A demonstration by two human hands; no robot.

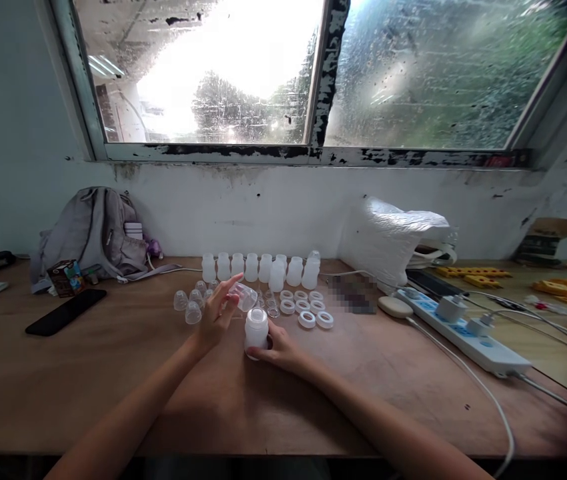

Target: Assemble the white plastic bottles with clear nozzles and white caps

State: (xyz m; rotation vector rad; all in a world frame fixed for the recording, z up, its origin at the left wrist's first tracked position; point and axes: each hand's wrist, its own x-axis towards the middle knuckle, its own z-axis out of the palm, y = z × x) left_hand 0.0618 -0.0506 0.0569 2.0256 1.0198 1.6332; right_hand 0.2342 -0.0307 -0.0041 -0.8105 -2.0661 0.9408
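The right hand had its fingers curled round an upright frosted bottle near mid-counter. The left hand, fingers partly closed, held a tilted clear cap just beside it. Steady support and light finger pressure appeared advisable. No brand was legible.

Left hand near curled right hand
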